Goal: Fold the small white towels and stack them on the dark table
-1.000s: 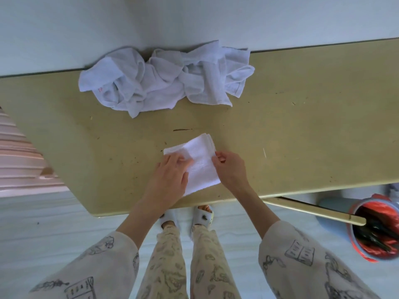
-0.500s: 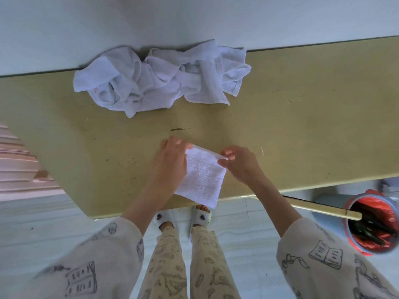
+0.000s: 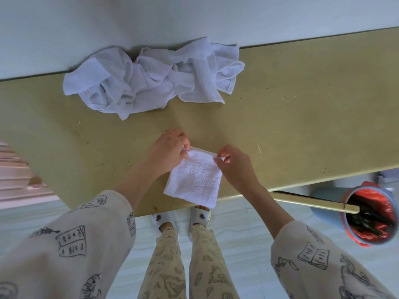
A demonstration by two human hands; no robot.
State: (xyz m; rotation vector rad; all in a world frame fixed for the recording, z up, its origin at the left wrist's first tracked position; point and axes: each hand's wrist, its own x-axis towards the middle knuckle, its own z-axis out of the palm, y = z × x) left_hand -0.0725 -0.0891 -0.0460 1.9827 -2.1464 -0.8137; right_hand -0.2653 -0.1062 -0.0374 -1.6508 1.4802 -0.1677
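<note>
Folded towel lies at the worktop's near edge, one corner overhanging – flatter than a second ago. Left hand and right hand each pinch a far corner. Crumpled towels unchanged by the wall.

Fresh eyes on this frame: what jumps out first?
The small folded white terry towel at the olive-yellow table's near edge, its corner overhanging, with the left hand and right hand pinching its far corners. Behind it, a crumpled heap of white towels lies against the wall.
</note>
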